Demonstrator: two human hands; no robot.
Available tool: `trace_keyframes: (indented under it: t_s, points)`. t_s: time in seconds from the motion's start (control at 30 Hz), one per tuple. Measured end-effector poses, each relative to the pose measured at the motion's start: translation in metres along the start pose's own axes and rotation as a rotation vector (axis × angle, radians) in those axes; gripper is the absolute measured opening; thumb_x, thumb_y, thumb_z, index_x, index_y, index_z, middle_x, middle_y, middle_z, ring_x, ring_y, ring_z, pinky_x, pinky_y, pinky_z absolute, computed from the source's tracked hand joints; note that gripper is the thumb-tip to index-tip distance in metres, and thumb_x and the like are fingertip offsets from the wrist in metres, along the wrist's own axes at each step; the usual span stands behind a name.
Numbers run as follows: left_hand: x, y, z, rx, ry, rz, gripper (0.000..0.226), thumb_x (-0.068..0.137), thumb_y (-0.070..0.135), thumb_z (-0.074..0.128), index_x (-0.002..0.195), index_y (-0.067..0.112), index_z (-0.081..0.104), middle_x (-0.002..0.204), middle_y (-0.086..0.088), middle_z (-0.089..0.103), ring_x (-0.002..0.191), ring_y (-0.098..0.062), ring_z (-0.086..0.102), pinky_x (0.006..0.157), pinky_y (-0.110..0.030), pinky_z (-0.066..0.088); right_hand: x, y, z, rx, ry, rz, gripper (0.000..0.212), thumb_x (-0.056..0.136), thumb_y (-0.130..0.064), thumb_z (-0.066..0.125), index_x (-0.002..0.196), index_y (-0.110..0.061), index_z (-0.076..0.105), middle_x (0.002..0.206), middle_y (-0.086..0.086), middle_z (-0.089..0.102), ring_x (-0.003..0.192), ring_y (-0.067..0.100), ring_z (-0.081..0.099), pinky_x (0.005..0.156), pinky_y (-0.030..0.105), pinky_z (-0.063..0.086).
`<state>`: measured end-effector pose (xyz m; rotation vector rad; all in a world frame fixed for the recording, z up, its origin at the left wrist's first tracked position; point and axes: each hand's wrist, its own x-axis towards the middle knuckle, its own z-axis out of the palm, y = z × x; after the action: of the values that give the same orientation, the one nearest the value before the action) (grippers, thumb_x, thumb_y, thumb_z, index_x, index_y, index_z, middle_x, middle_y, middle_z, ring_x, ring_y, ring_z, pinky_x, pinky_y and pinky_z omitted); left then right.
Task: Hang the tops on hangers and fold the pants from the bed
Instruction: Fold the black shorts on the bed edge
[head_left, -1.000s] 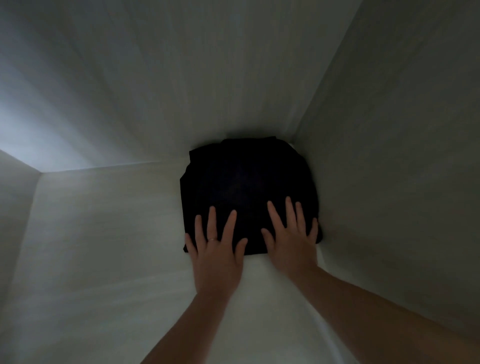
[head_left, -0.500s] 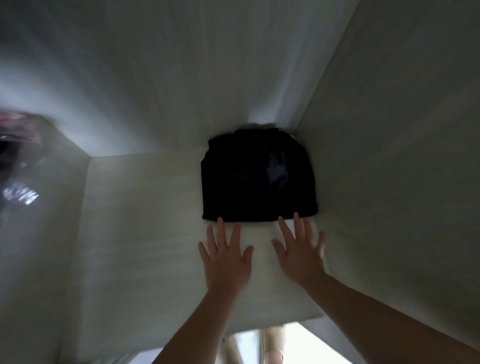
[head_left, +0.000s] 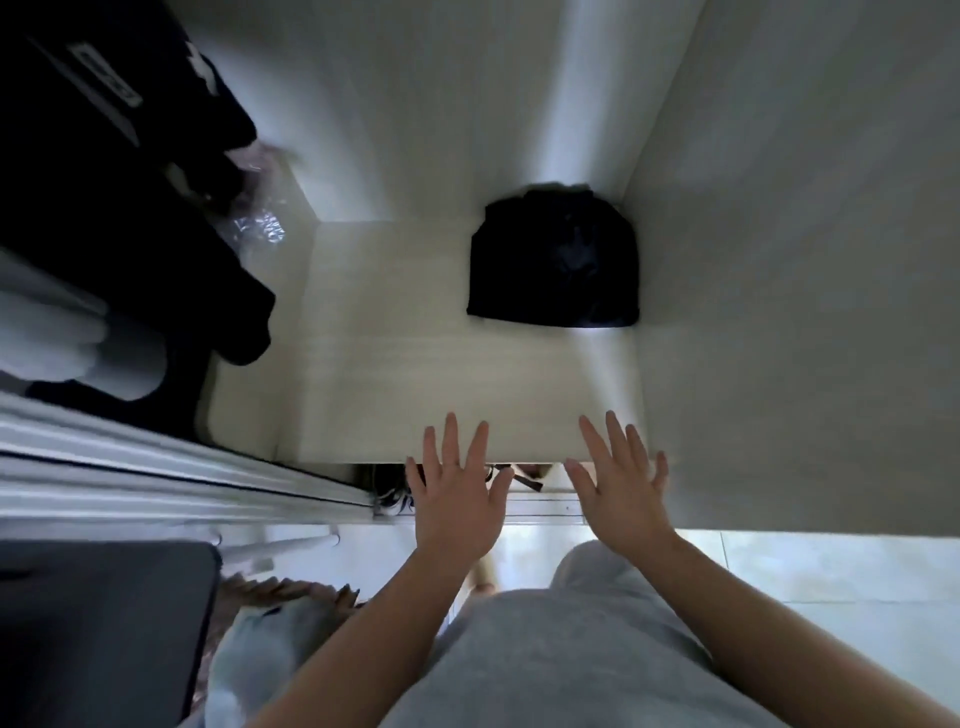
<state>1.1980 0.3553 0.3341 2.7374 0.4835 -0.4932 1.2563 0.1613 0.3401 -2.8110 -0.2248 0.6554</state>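
View from above, looking down into an open wardrobe. A pale wooden shelf (head_left: 415, 374) fills the middle. A pair of folded black pants (head_left: 553, 265) lies on it in the back right corner, close against the wardrobe's right side panel (head_left: 779, 260) and the back wall. The fold forms a neat, roughly square bundle with its straight edge facing the person.

Both hands are well apart from the pants, at the shelf's front edge. The left hand (head_left: 457, 493) is flat, palm down, fingers straight and spread, holding nothing. The right hand (head_left: 621, 483) is the same: flat, fingers spread, holding nothing. Their fingertips reach over the shelf's front edge; whether they touch the wood cannot be told.

To the left, in the next compartment, dark hanging clothes (head_left: 104, 182) and a white garment (head_left: 62, 343) appear blurred. Below, the person's grey trousers (head_left: 571, 649) show above a light tiled floor (head_left: 831, 571).
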Motion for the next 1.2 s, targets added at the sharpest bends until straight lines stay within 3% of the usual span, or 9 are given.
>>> trace_keyframes:
  t_s: [0.27, 0.4, 0.7, 0.87, 1.07, 1.2]
  points:
    - [-0.084, 0.010, 0.010, -0.173, 0.187, -0.084, 0.078, 0.088, 0.075, 0.005, 0.158, 0.043, 0.009, 0.169, 0.003, -0.004, 0.155, -0.025, -0.006, 0.124, -0.051, 0.009, -0.044, 0.020, -0.021, -0.083, -0.046, -0.313, 0.063, 0.098, -0.062, 0.013, 0.157, -0.046, 0.002, 0.168, -0.010, -0.009, 0.155, 0.016, -0.010, 0.121, 0.050, -0.008]
    - [-0.133, 0.034, 0.032, -0.258, 0.279, -0.181, 0.075, 0.089, 0.077, 0.005, 0.158, 0.045, 0.003, 0.169, 0.003, -0.001, 0.155, -0.022, -0.008, 0.125, -0.050, 0.007, -0.067, 0.041, -0.029, -0.118, -0.067, -0.491, 0.068, 0.093, -0.068, 0.006, 0.158, -0.045, 0.006, 0.168, -0.012, -0.006, 0.155, 0.015, -0.010, 0.120, 0.049, -0.010]
    - [-0.266, 0.084, 0.086, -0.273, 0.352, -0.548, 0.068, 0.092, 0.072, 0.006, 0.155, 0.048, -0.008, 0.167, 0.009, -0.017, 0.153, -0.022, -0.018, 0.120, -0.045, -0.010, -0.127, 0.072, -0.026, -0.293, -0.119, -0.879, 0.072, 0.089, -0.069, -0.006, 0.157, -0.045, -0.002, 0.168, -0.013, -0.010, 0.154, 0.013, -0.012, 0.121, 0.051, -0.005]
    - [-0.344, 0.102, 0.115, -0.349, 0.438, -0.762, 0.065, 0.097, 0.069, 0.016, 0.154, 0.050, -0.009, 0.167, 0.010, -0.017, 0.152, -0.018, -0.023, 0.121, -0.044, -0.010, -0.177, 0.068, -0.014, -0.291, -0.223, -1.067, 0.067, 0.094, -0.066, 0.005, 0.157, -0.045, 0.002, 0.168, -0.014, -0.008, 0.153, 0.012, -0.013, 0.120, 0.049, -0.013]
    - [-0.431, 0.119, 0.154, -0.393, 0.499, -1.024, 0.068, 0.094, 0.072, 0.013, 0.156, 0.048, -0.002, 0.168, 0.009, -0.013, 0.153, -0.019, -0.018, 0.123, -0.048, -0.002, -0.240, 0.055, 0.018, -0.366, -0.332, -1.319, 0.061, 0.100, -0.060, 0.020, 0.157, -0.045, 0.001, 0.168, -0.014, -0.008, 0.153, 0.012, -0.016, 0.119, 0.048, -0.016]
    - [-0.495, 0.132, 0.178, -0.425, 0.545, -1.188, 0.067, 0.094, 0.072, 0.014, 0.155, 0.048, 0.001, 0.168, 0.006, -0.009, 0.154, -0.022, -0.014, 0.124, -0.051, 0.001, -0.295, 0.054, 0.041, -0.419, -0.415, -1.490, 0.064, 0.096, -0.064, 0.013, 0.156, -0.046, -0.001, 0.168, -0.013, -0.008, 0.153, 0.013, -0.016, 0.118, 0.047, -0.018]
